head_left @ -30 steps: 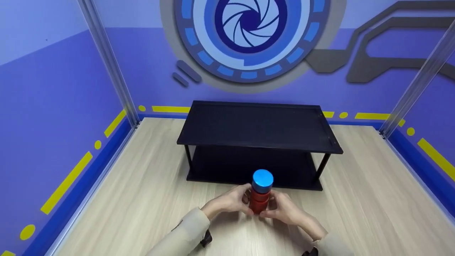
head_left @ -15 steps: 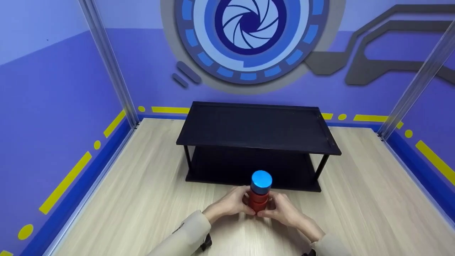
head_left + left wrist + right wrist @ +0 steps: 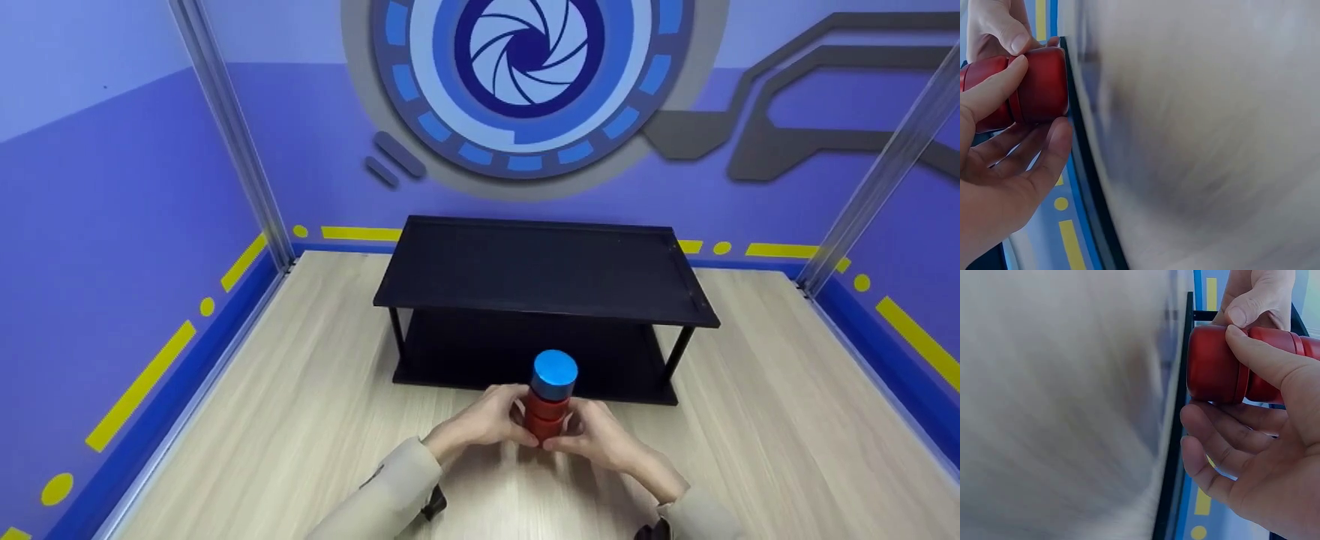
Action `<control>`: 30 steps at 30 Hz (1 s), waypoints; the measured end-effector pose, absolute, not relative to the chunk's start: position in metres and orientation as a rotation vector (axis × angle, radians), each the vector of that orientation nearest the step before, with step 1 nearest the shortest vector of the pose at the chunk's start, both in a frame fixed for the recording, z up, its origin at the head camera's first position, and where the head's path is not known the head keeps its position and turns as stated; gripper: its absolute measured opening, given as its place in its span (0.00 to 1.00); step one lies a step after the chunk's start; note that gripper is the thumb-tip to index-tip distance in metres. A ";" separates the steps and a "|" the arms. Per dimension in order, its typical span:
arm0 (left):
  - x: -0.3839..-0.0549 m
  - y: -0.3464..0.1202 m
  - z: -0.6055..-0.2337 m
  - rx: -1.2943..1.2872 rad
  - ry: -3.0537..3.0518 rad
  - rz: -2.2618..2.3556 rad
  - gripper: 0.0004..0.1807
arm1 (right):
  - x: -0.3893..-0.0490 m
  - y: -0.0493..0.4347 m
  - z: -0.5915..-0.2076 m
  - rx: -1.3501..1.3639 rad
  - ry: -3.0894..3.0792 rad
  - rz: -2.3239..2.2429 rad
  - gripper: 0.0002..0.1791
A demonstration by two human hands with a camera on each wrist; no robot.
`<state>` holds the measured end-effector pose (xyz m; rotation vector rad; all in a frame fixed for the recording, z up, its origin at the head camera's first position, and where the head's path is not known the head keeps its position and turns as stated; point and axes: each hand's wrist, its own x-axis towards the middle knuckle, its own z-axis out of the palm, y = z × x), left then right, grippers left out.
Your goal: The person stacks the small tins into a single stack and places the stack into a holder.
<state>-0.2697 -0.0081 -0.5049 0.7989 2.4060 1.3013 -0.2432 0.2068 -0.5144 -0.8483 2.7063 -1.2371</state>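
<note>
A red bottle [image 3: 546, 417] with a shiny blue cap [image 3: 555, 369] stands upright between both hands in the head view, in front of the black shelf [image 3: 547, 270]. My left hand [image 3: 487, 418] holds its left side, thumb at the front and fingers behind. From the right, my right hand [image 3: 600, 435] grips it the same way. Both wrist views show the ridged red body, seen sideways, with the thumbs close together on it; the left wrist view has the red bottle [image 3: 1044, 84] at its upper left, and the right wrist view has the bottle [image 3: 1213, 365] at its upper right.
Behind the bottle, the two-tier black shelf has an open lower level [image 3: 480, 349] and thin posts [image 3: 679, 352]. Light wood tabletop [image 3: 315, 390] surrounds it. Blue-purple panels [image 3: 300, 142] with metal corner posts [image 3: 225, 120] enclose the back and sides.
The bottle dips very slightly in the head view, then rises a little over the last half second, both hands moving with it. Their hold looks the same throughout.
</note>
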 end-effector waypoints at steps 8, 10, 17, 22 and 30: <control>-0.276 -0.010 -0.487 0.887 2.463 1.258 0.27 | -0.248 0.207 -0.494 -0.860 2.715 -1.215 0.19; -0.277 -0.011 -0.481 0.903 2.483 1.229 0.27 | -0.250 0.208 -0.488 -0.863 2.710 -1.205 0.19; -0.282 -0.013 -0.459 0.972 2.484 1.209 0.27 | -0.257 0.210 -0.466 -0.893 2.696 -1.187 0.20; -0.287 -0.014 -0.447 1.020 2.475 1.215 0.27 | -0.260 0.212 -0.451 -0.893 2.698 -1.176 0.21; -0.290 -0.015 -0.426 1.054 2.499 1.160 0.27 | -0.264 0.214 -0.431 -0.909 2.696 -1.157 0.22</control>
